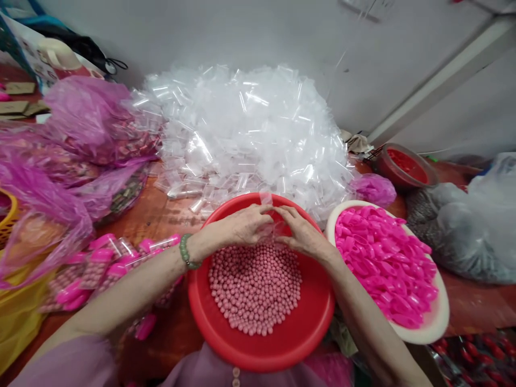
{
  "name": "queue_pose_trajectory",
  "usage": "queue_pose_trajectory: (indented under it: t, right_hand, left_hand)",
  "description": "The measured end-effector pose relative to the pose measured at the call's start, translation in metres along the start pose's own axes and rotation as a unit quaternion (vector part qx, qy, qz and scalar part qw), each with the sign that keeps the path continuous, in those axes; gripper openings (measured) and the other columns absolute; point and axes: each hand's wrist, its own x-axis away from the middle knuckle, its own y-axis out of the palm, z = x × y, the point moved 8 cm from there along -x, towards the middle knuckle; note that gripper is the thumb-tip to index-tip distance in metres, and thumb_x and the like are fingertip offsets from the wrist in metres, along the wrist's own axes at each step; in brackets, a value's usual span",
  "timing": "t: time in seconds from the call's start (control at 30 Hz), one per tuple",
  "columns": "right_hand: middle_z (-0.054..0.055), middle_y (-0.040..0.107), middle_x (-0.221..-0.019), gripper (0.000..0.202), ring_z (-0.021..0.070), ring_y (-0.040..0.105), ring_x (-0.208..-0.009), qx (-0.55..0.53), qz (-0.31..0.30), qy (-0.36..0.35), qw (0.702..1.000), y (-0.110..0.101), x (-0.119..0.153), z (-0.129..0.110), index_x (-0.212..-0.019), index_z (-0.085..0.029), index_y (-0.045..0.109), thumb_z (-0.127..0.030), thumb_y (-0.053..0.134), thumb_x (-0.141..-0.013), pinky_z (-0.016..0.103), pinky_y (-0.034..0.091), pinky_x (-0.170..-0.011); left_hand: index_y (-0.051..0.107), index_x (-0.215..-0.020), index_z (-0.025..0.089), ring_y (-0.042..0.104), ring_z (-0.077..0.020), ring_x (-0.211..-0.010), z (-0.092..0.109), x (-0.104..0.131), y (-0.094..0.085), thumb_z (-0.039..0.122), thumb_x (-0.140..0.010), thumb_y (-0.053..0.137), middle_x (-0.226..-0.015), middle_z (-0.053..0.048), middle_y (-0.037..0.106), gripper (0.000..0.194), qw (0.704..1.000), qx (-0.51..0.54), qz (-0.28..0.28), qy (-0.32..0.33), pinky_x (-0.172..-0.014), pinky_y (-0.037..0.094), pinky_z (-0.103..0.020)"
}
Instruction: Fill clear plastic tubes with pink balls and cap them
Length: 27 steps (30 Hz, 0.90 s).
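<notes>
Over the far side of a red basin [197, 301], my left hand [246, 224] and my right hand [301, 232] come together with fingers bent inward. A small clear plastic container [269, 234] shows between them, held by the fingers of both; its outline is partly hidden. Another clear piece [265, 198] sticks up by the basin's far rim, just past my left fingertips. Below my hands lies a heap of round pink beads [256, 290] in the basin. A green bead bracelet [184, 251] circles my left wrist.
A big pile of clear plastic containers [250, 129] rises behind the basin. At right stands a white basin [441, 317] with bright pink caps [382, 263]. Bead-filled containers with pink caps [100, 258] lie at left, near pink plastic bags [88, 113]. Grey-filled bags [455, 231] sit far right.
</notes>
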Motion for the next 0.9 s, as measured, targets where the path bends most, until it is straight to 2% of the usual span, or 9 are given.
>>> queue_pose_trajectory:
  t: [0.1,0.2,0.27,0.33,0.43,0.53,0.67,0.8,0.9]
  right_hand:
    - [0.012,0.056,-0.134,0.048,0.0289,0.058,-0.122,0.044,0.030,0.028,0.998,-0.023,0.001,0.005,-0.133,-0.024,0.054,-0.036,0.062,-0.087,0.049,0.047,-0.106]
    - [0.017,0.057,-0.128,0.056,0.0341,0.056,-0.121,0.107,0.170,0.095,0.975,-0.069,-0.007,0.026,-0.135,-0.020,0.052,-0.046,0.062,-0.086,0.053,0.047,-0.102]
    - [0.023,0.047,-0.138,0.078,0.0405,0.047,-0.129,0.145,0.229,0.156,0.950,-0.090,-0.017,0.048,-0.142,-0.016,0.044,-0.051,0.070,-0.077,0.058,0.044,-0.103]
    - [0.025,0.042,-0.141,0.096,0.0436,0.044,-0.131,0.152,0.241,0.212,0.935,-0.099,-0.030,0.070,-0.146,-0.013,0.038,-0.052,0.077,-0.068,0.059,0.041,-0.104]
    - [0.022,0.045,-0.137,0.092,0.0413,0.047,-0.128,0.121,0.241,0.251,0.930,-0.101,-0.051,0.089,-0.143,-0.014,0.042,-0.046,0.079,-0.065,0.057,0.039,-0.106]
    - [0.019,0.048,-0.133,0.073,0.0356,0.051,-0.125,0.095,0.257,0.233,0.933,-0.099,-0.069,0.087,-0.134,-0.014,0.050,-0.034,0.075,-0.067,0.051,0.041,-0.108]
    - [0.018,0.048,-0.130,0.064,0.0315,0.054,-0.119,0.091,0.266,0.202,0.938,-0.098,-0.082,0.078,-0.129,-0.013,0.052,-0.026,0.069,-0.069,0.045,0.043,-0.106]
    - [0.017,0.049,-0.130,0.061,0.0330,0.048,-0.125,0.124,0.284,0.122,0.943,-0.101,-0.075,0.060,-0.131,-0.015,0.047,-0.030,0.064,-0.075,0.049,0.041,-0.107]
    - [0.015,0.047,-0.134,0.061,0.0344,0.038,-0.133,0.173,0.276,0.060,0.943,-0.102,-0.064,0.040,-0.137,-0.017,0.040,-0.039,0.060,-0.083,0.055,0.035,-0.111]
  left_hand:
    - [0.064,-0.113,0.022,0.059,-0.0214,-0.115,-0.006,-0.007,-0.012,0.018,-0.087,0.053,-0.130,-0.009,0.058,0.028,0.999,0.010,-0.019,-0.046,-0.100,0.050,-0.038]
    - [0.053,-0.133,0.020,0.055,-0.0269,-0.121,-0.026,-0.025,-0.041,0.026,-0.088,0.057,-0.135,-0.014,0.053,0.045,0.986,-0.038,0.079,-0.142,-0.103,0.048,-0.042]
    - [0.040,-0.145,0.014,0.044,-0.0366,-0.133,-0.040,-0.042,-0.049,0.035,-0.084,0.065,-0.148,-0.022,0.039,0.070,0.969,-0.084,0.102,-0.210,-0.109,0.042,-0.049]
    - [0.026,-0.153,0.010,0.031,-0.0446,-0.141,-0.049,-0.064,-0.047,0.044,-0.078,0.073,-0.159,-0.027,0.020,0.095,0.959,-0.102,0.080,-0.253,-0.113,0.035,-0.054]
    - [0.016,-0.157,0.017,0.026,-0.0493,-0.142,-0.055,-0.094,-0.036,0.051,-0.073,0.077,-0.163,-0.024,0.001,0.109,0.956,-0.076,0.053,-0.279,-0.110,0.036,-0.058]
    - [0.021,-0.156,0.023,0.031,-0.0485,-0.139,-0.060,-0.112,-0.028,0.039,-0.075,0.076,-0.164,-0.022,-0.006,0.099,0.951,-0.050,0.072,-0.297,-0.104,0.041,-0.057]
    - [0.040,-0.145,0.017,0.034,-0.0434,-0.137,-0.067,-0.120,-0.027,0.022,-0.076,0.068,-0.161,-0.021,0.011,0.074,0.949,-0.044,0.144,-0.277,-0.107,0.039,-0.055]
    - [0.053,-0.131,0.016,0.026,-0.0346,-0.143,-0.061,-0.115,-0.037,0.017,-0.084,0.051,-0.153,-0.016,0.029,0.047,0.956,-0.062,0.191,-0.213,-0.117,0.026,-0.053]
    - [0.051,-0.132,0.021,0.016,-0.0332,-0.147,-0.053,-0.104,-0.047,0.018,-0.085,0.048,-0.155,-0.011,0.027,0.047,0.962,-0.059,0.186,-0.191,-0.119,0.022,-0.054]
